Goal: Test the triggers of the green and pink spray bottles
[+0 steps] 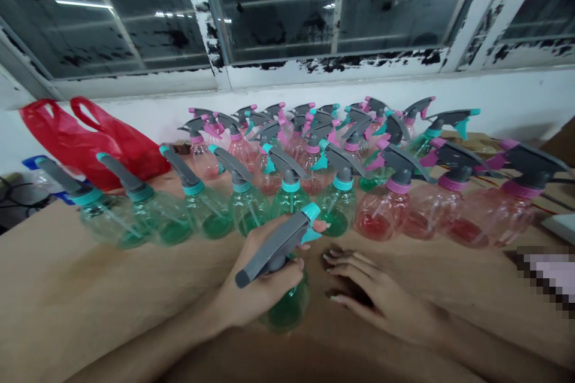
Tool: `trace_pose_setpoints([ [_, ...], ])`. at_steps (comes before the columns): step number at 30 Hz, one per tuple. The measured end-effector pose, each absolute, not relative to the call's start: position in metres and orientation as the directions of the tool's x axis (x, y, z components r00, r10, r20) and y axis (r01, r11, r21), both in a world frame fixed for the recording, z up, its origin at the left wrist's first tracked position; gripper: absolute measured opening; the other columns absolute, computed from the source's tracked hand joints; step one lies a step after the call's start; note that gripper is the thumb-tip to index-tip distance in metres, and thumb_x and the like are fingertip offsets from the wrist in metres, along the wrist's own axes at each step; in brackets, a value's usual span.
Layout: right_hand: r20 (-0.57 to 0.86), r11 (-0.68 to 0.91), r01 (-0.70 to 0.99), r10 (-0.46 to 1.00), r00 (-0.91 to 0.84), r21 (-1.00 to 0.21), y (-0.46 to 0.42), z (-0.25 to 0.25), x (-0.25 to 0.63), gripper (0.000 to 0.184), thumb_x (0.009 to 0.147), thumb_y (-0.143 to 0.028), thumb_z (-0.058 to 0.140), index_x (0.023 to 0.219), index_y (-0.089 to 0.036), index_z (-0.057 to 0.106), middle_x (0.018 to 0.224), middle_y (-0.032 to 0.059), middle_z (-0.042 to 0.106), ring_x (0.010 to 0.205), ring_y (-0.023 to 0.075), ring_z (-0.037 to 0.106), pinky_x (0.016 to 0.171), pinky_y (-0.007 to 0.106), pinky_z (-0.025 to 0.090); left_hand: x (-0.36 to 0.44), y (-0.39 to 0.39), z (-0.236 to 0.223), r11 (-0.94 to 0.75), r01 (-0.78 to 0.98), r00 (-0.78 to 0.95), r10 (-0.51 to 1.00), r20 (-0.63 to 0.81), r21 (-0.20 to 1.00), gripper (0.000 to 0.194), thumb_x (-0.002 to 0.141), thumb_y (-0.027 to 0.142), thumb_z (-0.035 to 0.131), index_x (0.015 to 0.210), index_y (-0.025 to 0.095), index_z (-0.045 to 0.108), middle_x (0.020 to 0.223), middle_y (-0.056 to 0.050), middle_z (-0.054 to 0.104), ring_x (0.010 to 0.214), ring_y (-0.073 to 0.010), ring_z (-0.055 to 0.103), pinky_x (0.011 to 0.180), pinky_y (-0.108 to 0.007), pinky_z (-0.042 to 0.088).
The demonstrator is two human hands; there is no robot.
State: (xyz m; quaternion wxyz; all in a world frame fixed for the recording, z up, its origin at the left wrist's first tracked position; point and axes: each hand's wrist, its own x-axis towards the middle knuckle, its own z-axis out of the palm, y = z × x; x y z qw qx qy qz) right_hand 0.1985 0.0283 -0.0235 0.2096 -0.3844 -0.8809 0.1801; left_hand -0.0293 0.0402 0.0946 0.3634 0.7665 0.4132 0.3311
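Note:
My left hand [258, 287] is wrapped round the neck of a green spray bottle [287, 311] at the table's front. Its grey head with a turquoise nozzle points away to the right, and the hand hides part of the bottle. My right hand [372, 287] rests on the table just right of that bottle, fingers stretched out and holding nothing. Ahead of both hands runs a row of spray bottles: green ones with turquoise collars, such as this green bottle [215, 224], then pink ones with pink collars, like this pink bottle [375, 224].
Behind the front row, several more spray bottles [309, 161] stand close together. A red plastic bag [121, 155] sits at the back left. Cables [554, 200] lie at the right, near a blurred-out patch [550, 275]. A wall with windows [278, 6] closes off the back.

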Motion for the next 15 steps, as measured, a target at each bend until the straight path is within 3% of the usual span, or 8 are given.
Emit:
trace_pose_setpoints([
  [6,0.224,0.653,0.602,0.741,-0.633,-0.459,0.0286,-0.0269,0.2001,0.036,0.092,-0.040,0.049,0.123,-0.021,0.050,0.132,0.0066,0.057,0.127,0.0211,0.046,0.107,0.044,0.039,-0.0304,0.0412,0.0914,-0.426,0.399,0.440,0.866,0.238,0.811,0.045,0.068,0.016,0.048,0.108,0.022,0.067,0.084,-0.002,0.065,0.071,-0.0169,0.061,0.063,-0.024,0.049],
  [15,0.205,0.641,0.603,0.747,-0.632,-0.475,0.0290,-0.0238,0.1993,0.037,0.093,-0.040,0.049,0.124,-0.020,0.050,0.131,0.0071,0.057,0.127,0.0212,0.045,0.108,0.044,0.038,-0.0303,0.0423,0.0903,-0.453,0.384,0.444,0.855,0.268,0.805,0.044,0.067,0.015,0.048,0.107,0.020,0.068,0.084,-0.002,0.066,0.073,-0.0165,0.060,0.067,-0.024,0.048],
])
